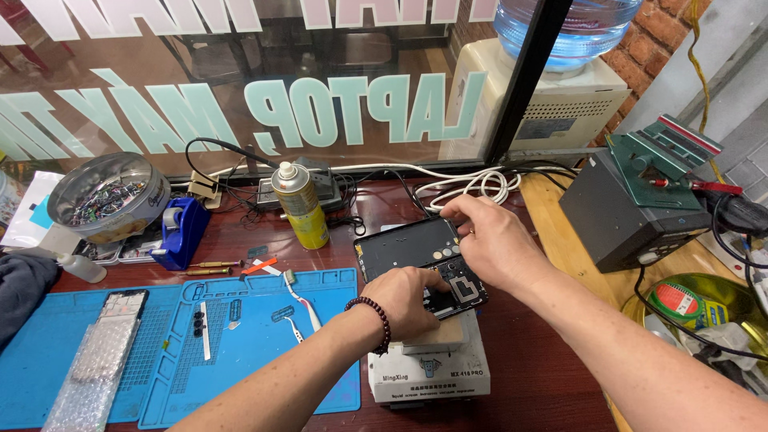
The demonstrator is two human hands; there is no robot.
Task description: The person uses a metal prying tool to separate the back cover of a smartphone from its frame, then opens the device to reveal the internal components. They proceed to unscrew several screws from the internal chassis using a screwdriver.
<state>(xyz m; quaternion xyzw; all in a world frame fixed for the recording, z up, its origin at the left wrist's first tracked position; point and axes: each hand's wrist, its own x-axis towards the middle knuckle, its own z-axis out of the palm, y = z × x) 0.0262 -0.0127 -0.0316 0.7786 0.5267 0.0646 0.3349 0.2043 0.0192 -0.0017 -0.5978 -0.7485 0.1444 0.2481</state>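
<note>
An opened black phone (pixel 410 246) with its back cover off lies on a small white heating plate (pixel 432 372) at the middle of the bench. My left hand (pixel 406 300), a dark bead bracelet on its wrist, rests on the phone's near lower end with its fingers curled against the frame. My right hand (pixel 490 240) reaches over the phone's right side, thumb and forefinger pinched together at its upper right corner. Whether something small sits between those fingertips is too small to tell. Circuit parts show between the two hands.
A blue work mat (pixel 240 336) with tweezers, a brush and small parts lies to the left. Behind it stand a yellow spray can (pixel 300 204), a blue tape dispenser (pixel 178 232) and a metal bowl of scrap parts (pixel 108 196). A grey box unit (pixel 624 212) and cables sit to the right.
</note>
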